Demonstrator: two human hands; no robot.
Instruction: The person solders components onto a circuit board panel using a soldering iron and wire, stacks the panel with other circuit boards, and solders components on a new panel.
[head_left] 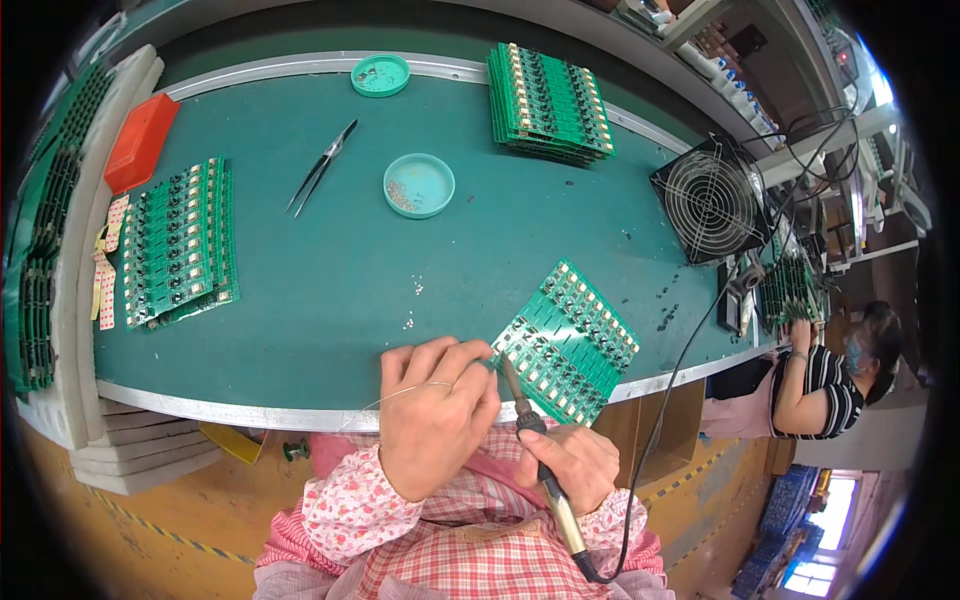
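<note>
My right hand (580,465) is closed around the handle of a soldering iron (562,510). The iron's tip points up and left, at the left corner of a green circuit board (572,345) covered in rows of small white and black parts. Next to that corner, my left hand (435,415) is closed on a thin solder wire (400,393), which trails out across the back of the hand. Its fingertips are close to the iron's tip; whether tip and wire touch is too small to tell. The board lies slanted near the front edge of the green mat.
Stacked boards lie at the back (550,105) and left (180,245). Tweezers (322,168), a round dish (420,185), a smaller dish (380,75) and a red bin (142,143) are on the bench. A fan (712,200) stands right, with the iron's cable nearby. Another person (815,390) works beyond it.
</note>
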